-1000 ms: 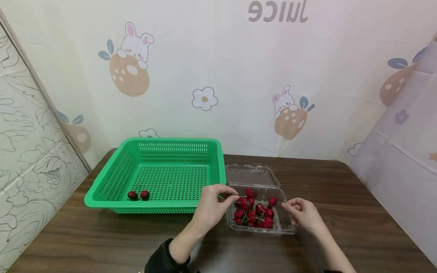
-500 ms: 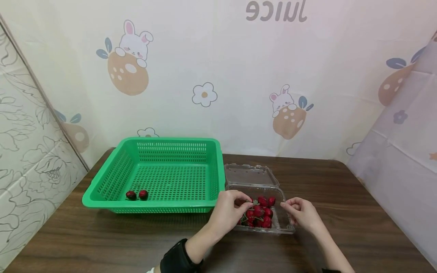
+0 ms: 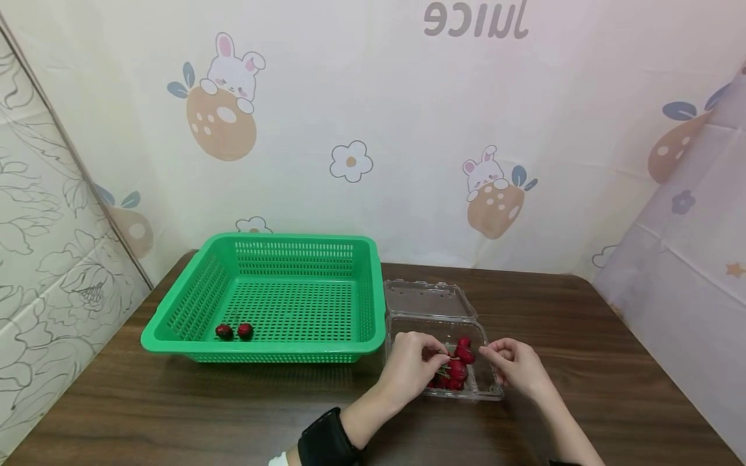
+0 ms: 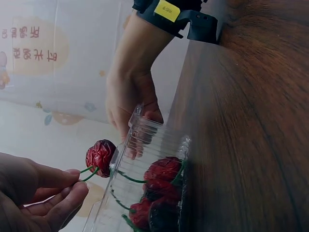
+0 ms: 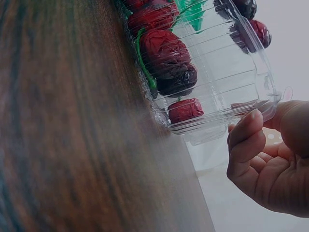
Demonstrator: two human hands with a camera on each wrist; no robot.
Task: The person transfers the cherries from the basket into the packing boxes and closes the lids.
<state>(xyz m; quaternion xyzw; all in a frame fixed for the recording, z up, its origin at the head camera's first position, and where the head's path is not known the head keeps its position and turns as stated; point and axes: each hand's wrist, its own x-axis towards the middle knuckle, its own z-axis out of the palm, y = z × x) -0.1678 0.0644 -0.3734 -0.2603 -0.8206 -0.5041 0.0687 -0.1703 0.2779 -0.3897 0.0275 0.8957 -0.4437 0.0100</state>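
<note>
Filling the far side is a pale curtain (image 3: 408,84) printed with rabbits, flowers and brown fruit. Before it stands a dark wood-grain bench (image 3: 559,317). A green slatted basket (image 3: 262,348) takes up its left part. Just right of that sits a clear plastic container (image 3: 473,395), its lid (image 3: 428,301) folded back to the far side. Over the container, the left hand (image 3: 410,362) has its grip closed to a pinch, thumb against fingertips on thin green stems (image 4: 91,176). The right hand (image 3: 519,366) also keeps a narrow pinch, its grip on the container's right rim. A black band (image 3: 328,438) wraps the left wrist. Red cherries (image 3: 457,372) lie in the container, partly hidden by the left hand; two cherries (image 3: 245,331) rest in the basket's near left part. One held cherry (image 4: 100,158) hangs from the pinched stems, beside the container's rim in the left wrist view.
</note>
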